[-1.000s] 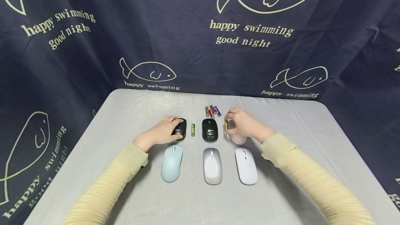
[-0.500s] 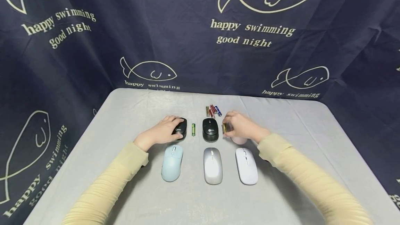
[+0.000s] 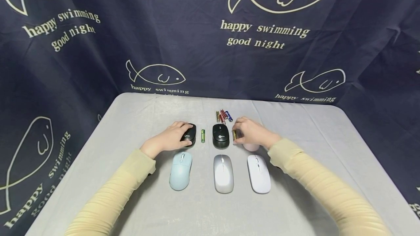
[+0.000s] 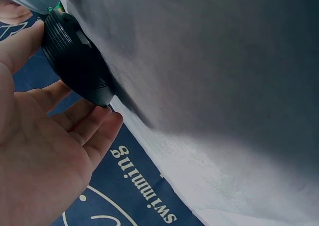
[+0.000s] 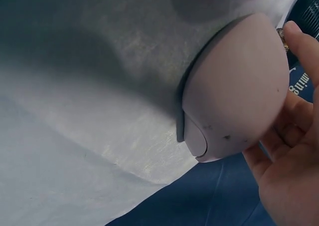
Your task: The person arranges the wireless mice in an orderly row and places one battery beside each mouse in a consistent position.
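In the head view my left hand (image 3: 168,137) holds a black mouse (image 3: 190,136) at the left, thumb on the near side and fingers over the far side. The left wrist view shows the same mouse (image 4: 75,56) between thumb and fingertips. My right hand (image 3: 254,132) pinches a gold-and-dark battery (image 3: 234,134) between thumb and fingers, low at the table. Partly under that hand lies a pink mouse (image 3: 251,147); in the right wrist view its body (image 5: 239,81) shows, with the battery's end just behind the thumb. A green battery (image 3: 202,136) lies beside the left black mouse.
A second black mouse (image 3: 221,136) sits in the middle. Behind it are several loose batteries (image 3: 223,115). Nearer stand a light blue mouse (image 3: 180,171), a silver mouse (image 3: 223,174) and a white mouse (image 3: 259,174) on the grey-white table (image 3: 157,210).
My right hand has moved slightly left and nearer with the battery, towards the middle black mouse, then nearly stopped. The left hand stays on its mouse.
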Motion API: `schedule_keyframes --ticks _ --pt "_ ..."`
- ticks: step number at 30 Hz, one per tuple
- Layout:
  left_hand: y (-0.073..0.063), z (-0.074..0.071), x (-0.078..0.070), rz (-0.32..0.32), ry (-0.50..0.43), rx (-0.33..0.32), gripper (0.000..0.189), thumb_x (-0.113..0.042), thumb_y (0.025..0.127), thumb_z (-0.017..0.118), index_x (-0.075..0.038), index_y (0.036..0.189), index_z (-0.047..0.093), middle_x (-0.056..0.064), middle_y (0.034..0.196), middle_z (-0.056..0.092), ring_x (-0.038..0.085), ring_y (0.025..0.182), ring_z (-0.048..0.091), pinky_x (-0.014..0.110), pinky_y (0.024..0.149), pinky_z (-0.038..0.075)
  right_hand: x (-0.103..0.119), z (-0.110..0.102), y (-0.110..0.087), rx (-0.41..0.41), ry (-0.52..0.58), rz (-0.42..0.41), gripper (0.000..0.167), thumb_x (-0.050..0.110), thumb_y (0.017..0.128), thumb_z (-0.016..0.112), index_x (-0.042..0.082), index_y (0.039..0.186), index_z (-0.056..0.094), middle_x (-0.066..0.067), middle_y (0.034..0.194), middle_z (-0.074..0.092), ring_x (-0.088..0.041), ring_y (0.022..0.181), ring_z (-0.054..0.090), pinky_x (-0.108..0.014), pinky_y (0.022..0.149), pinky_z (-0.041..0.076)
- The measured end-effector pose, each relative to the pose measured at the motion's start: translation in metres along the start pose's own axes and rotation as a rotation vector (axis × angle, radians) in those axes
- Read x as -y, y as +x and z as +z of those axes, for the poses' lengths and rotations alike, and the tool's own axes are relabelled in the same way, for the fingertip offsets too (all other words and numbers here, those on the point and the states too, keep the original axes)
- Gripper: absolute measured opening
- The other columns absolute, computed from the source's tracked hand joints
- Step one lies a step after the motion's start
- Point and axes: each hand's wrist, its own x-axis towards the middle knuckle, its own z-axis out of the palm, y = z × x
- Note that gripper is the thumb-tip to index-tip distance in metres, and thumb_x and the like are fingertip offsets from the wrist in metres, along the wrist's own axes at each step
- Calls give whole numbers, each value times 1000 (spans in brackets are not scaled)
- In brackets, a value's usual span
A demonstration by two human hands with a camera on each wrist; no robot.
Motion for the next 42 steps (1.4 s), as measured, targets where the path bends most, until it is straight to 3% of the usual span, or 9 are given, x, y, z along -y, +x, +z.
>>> schedule_keyframes --ticks 28,42 --pt "-1 -2 -4 -7 2 10 63 -33 89 62 -1 139 41 22 139 42 37 129 37 50 106 31 -2 3 0 35 8 31 49 36 69 82 3 103 69 -10 105 62 -28 103 55 -41 93 46" --pt "-1 -3 -4 -12 9 13 63 -34 89 62 -2 139 42 22 138 43 36 128 38 51 105 32 1 -6 0 9 53 17 50 32 66 83 0 102 69 -12 103 63 -30 103 55 -42 92 47"
